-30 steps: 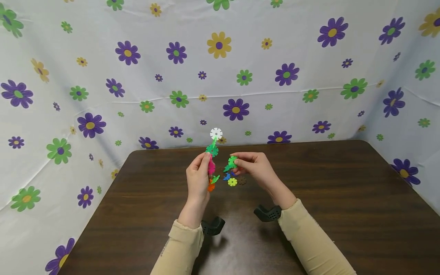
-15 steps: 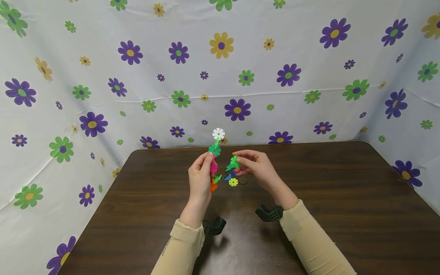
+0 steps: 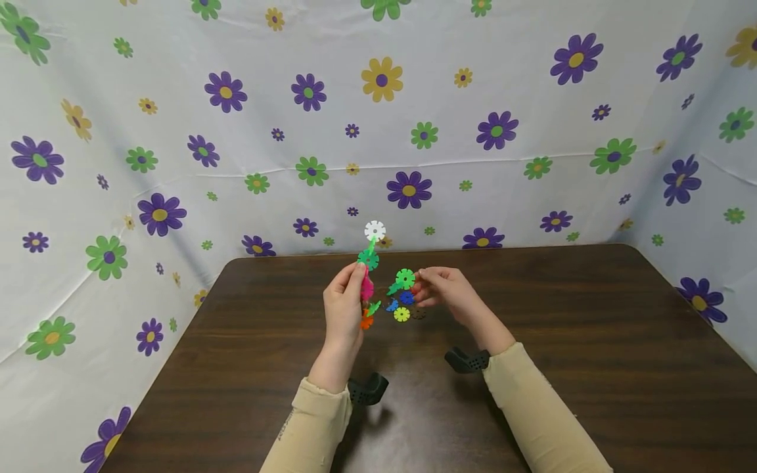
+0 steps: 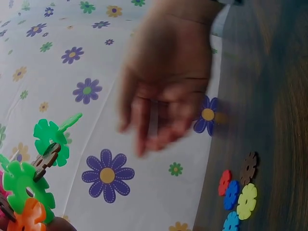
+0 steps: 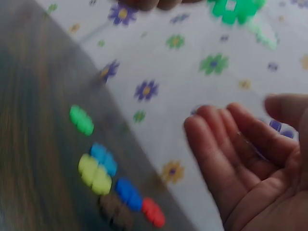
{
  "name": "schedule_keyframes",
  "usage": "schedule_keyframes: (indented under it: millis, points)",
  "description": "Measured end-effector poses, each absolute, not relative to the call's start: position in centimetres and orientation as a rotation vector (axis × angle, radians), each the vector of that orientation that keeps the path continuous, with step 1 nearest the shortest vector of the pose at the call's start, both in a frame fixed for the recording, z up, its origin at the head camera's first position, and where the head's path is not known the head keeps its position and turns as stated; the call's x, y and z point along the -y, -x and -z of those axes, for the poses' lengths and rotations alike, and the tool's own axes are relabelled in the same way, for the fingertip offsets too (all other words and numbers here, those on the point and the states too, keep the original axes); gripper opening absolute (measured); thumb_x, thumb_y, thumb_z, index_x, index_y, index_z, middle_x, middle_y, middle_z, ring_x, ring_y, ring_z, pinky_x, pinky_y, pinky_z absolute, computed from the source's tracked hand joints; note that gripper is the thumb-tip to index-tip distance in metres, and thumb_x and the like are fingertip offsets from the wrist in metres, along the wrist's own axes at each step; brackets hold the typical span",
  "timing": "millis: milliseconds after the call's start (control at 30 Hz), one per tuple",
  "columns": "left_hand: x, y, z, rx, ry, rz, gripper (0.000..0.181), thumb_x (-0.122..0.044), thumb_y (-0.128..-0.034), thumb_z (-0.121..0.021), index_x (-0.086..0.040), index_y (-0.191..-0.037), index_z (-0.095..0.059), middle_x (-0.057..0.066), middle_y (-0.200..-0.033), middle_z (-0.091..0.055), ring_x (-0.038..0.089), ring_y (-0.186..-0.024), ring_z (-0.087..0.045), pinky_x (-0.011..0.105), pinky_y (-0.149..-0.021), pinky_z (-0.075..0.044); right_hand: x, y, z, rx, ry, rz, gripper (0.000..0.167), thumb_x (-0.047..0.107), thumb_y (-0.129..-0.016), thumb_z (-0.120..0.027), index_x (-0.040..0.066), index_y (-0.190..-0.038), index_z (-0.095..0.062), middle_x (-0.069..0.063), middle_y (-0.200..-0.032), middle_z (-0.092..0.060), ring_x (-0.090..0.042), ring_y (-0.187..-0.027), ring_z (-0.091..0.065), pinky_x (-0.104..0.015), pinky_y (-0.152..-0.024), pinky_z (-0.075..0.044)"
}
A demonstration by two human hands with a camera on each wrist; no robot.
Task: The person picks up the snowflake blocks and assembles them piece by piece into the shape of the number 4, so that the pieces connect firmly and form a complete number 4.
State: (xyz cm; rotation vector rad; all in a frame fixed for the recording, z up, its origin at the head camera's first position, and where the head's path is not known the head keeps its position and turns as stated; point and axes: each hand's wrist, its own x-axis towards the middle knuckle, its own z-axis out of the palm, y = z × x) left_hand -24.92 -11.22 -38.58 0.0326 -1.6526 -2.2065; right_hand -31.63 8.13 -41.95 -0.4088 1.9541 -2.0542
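My left hand (image 3: 343,295) pinches a chain of interlocking snowflake discs (image 3: 367,287) upright, with a white disc (image 3: 375,230) at its top. In the left wrist view, green discs (image 4: 29,190), brown ones and an orange disc (image 4: 30,216) are slotted together. A bright green disc (image 3: 405,278) stands out toward my right hand (image 3: 452,293). That hand is beside it, apart from the chain, its fingers loosely bent and holding nothing in the right wrist view. Motion blurs it in the left wrist view.
Loose discs lie on the dark wooden table (image 3: 248,368): yellow (image 5: 95,174), light blue (image 5: 103,159), blue (image 5: 128,194), brown (image 5: 115,211), red (image 5: 153,212) and green (image 5: 82,119). Flower-patterned cloth (image 3: 331,39) hangs behind and at both sides.
My right hand has let go of the bright green disc and drawn back to the right. The blue disc on the table shows more fully. The left hand stays nearly in place.
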Motion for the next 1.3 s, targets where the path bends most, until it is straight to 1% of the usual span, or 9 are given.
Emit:
schedule_keyframes:
  millis: [67, 167, 300, 367, 467, 567, 933, 1167, 1300]
  points:
    - [11.2, 24.9, 38.7, 1.652, -0.035, 2.207, 0.019, -0.023, -0.0966, -0.062, -0.007, -0.087, -0.068, 0.0, -0.064, -0.053, 0.01, -0.053, -0.042, 0.02, -0.046, -0.033, -8.4, 32.1, 43.0, -2.035, 0.397, 1.942, 0.033, 0.018, -0.1, -0.056, -0.013, -0.112, -0.061, -0.024, -0.098, -0.065, -0.018, -0.071, -0.067, -0.044, -0.072, -0.057]
    - [11.3, 24.8, 38.8, 1.652, -0.035, 2.211, 0.02, -0.024, -0.0966, -0.062, -0.007, -0.087, -0.067, 0.0, -0.064, -0.053, 0.011, -0.053, -0.041, 0.02, -0.046, -0.033, -8.6, 32.5, 44.6, -2.212, 0.383, 1.728, 0.031, 0.015, -0.094, -0.064, -0.009, -0.113, -0.064, -0.019, -0.099, -0.067, -0.02, -0.073, -0.065, -0.037, -0.067, -0.057]
    - [11.3, 24.8, 38.7, 1.663, -0.033, 2.209, 0.021, -0.025, -0.0964, -0.062, -0.007, -0.087, -0.067, 0.0, -0.064, -0.054, 0.011, -0.053, -0.041, 0.019, -0.046, -0.032, -8.7, 32.8, 45.9, -2.451, 0.402, 1.451, 0.027, 0.016, -0.085, -0.075, 0.0, -0.106, -0.069, -0.008, -0.087, -0.063, -0.02, -0.069, -0.059, -0.034, -0.061, -0.055]
    - [11.3, 24.8, 38.7, 1.664, -0.032, 2.206, 0.021, -0.025, -0.0965, -0.062, -0.007, -0.088, -0.068, 0.0, -0.064, -0.054, 0.01, -0.052, -0.041, 0.019, -0.045, -0.033, -8.7, 32.8, 46.3, -2.535, 0.431, 1.355, 0.028, 0.016, -0.081, -0.079, 0.002, -0.103, -0.069, -0.006, -0.081, -0.058, -0.019, -0.067, -0.055, -0.033, -0.059, -0.052]
    - [11.3, 24.9, 38.7, 1.667, -0.027, 2.199, 0.021, -0.025, -0.0968, -0.062, -0.007, -0.087, -0.068, 0.0, -0.064, -0.053, 0.01, -0.052, -0.041, 0.019, -0.045, -0.033, -8.6, 32.9, 46.8, -2.619, 0.463, 1.262, 0.03, 0.017, -0.076, -0.082, 0.005, -0.1, -0.068, -0.003, -0.077, -0.054, -0.018, -0.067, -0.05, -0.031, -0.061, -0.046]
    - [11.3, 24.9, 38.7, 1.669, -0.017, 2.192, 0.021, -0.024, -0.097, -0.061, -0.008, -0.086, -0.067, 0.0, -0.064, -0.053, 0.01, -0.053, -0.041, 0.019, -0.046, -0.033, -8.6, 33.1, 47.2, -2.679, 0.508, 1.197, 0.031, 0.018, -0.075, -0.083, 0.006, -0.099, -0.068, -0.002, -0.077, -0.054, -0.017, -0.069, -0.048, -0.032, -0.064, -0.04]
    - [11.2, 24.9, 38.7, 1.663, -0.03, 2.201, 0.021, -0.026, -0.0966, -0.062, -0.008, -0.087, -0.067, 0.0, -0.064, -0.053, 0.01, -0.052, -0.041, 0.019, -0.046, -0.032, -8.0, 32.8, 46.7, -2.745, 0.558, 1.098, 0.024, 0.014, -0.077, -0.081, 0.006, -0.097, -0.072, -0.003, -0.084, -0.057, -0.018, -0.077, -0.05, -0.036, -0.073, -0.045]
    - [11.3, 24.9, 38.8, 1.643, -0.031, 2.211, 0.02, -0.023, -0.0965, -0.062, -0.007, -0.088, -0.067, 0.0, -0.065, -0.054, 0.013, -0.055, -0.042, 0.02, -0.049, -0.035, -7.8, 32.9, 46.5, -2.707, 0.64, 1.067, 0.024, 0.011, -0.072, -0.08, 0.006, -0.091, -0.066, -0.002, -0.081, -0.055, -0.017, -0.074, -0.049, -0.033, -0.069, -0.043]
    - [11.3, 25.0, 38.7, 1.645, -0.024, 2.214, 0.022, -0.024, -0.0967, -0.062, -0.005, -0.09, -0.067, 0.001, -0.065, -0.054, 0.015, -0.056, -0.042, 0.021, -0.05, -0.036, -8.0, 32.9, 46.2, -2.65, 0.614, 1.146, 0.023, 0.008, -0.075, -0.078, 0.007, -0.088, -0.059, -0.003, -0.079, -0.053, -0.018, -0.071, -0.048, -0.032, -0.065, -0.041]
